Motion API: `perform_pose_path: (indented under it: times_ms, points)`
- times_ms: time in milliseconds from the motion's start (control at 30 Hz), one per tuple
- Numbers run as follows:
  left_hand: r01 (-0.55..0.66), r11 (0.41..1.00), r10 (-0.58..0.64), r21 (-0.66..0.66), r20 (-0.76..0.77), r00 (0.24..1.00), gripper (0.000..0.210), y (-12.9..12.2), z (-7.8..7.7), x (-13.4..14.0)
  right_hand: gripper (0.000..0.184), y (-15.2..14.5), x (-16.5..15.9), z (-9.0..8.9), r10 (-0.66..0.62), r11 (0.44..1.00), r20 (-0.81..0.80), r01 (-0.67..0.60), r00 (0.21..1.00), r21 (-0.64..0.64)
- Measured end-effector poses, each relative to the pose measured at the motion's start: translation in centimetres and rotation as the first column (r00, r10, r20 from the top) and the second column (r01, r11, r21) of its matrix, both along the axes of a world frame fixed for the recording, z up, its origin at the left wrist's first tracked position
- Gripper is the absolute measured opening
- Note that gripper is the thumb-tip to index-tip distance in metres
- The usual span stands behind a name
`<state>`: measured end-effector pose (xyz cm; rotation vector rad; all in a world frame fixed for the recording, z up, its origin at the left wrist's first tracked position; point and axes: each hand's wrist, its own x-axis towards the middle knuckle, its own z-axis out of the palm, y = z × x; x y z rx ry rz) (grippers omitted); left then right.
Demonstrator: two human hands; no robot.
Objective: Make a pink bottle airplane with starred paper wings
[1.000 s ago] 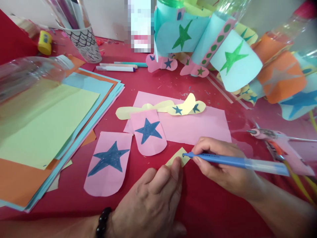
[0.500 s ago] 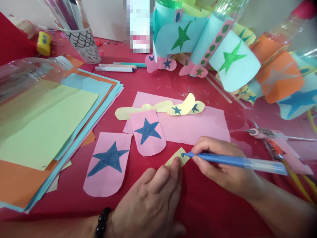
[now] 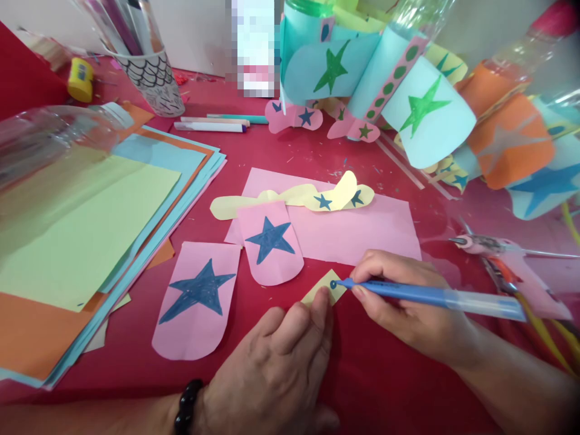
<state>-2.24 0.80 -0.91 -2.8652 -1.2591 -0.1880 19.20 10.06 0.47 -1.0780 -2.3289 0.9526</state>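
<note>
My right hand (image 3: 403,302) pinches a blue felt-tip pen (image 3: 408,291), its tip touching the upper end of a small yellow paper strip (image 3: 338,292). A small blue ring is drawn there. With fingers bent and pressed together, my left hand (image 3: 281,356) holds the strip down on the red table; its lower part is hidden under the fingers. Left of the strip lie a pink rounded paper piece (image 3: 294,260) with a blue star and a larger pink piece (image 3: 190,347) with another. Behind them, yellow paper cutouts (image 3: 226,207) with blue stars rest on a pink sheet (image 3: 371,229).
Coloured sheets (image 3: 122,205) and a clear plastic bottle (image 3: 58,133) occupy the left. Farther back stand a patterned cup (image 3: 151,81) of pens and a yellow glue pot (image 3: 80,80). Paper-wrapped bottles (image 3: 362,78) line the back right. A pink glue gun (image 3: 521,266) lies right.
The blue ring on the yellow strip has become thicker and darker, with the pen tip shifted very slightly. Both hands stay nearly in place.
</note>
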Motion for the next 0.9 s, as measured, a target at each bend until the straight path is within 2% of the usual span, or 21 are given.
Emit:
perform_pose_path:
  times_ms: [133,333,900]
  points:
    - [0.004,1.000,-0.004,-0.011,0.008,1.000,0.075,-0.12,-0.10,-0.03,0.009,-0.03,0.11,0.05,0.036,0.999,-0.008,-0.036,0.999,-0.013]
    - [-0.023,0.999,0.023,-0.022,-0.002,1.000,0.074,-0.23,0.55,0.19,0.008,-0.06,0.14,0.07,0.021,1.000,-0.011,-0.021,1.000,-0.005]
    - [-0.034,0.995,0.032,-0.090,-0.020,0.999,0.071,-0.35,0.44,0.04,0.008,0.03,0.13,0.06,-0.001,1.000,0.001,0.001,1.000,-0.015]
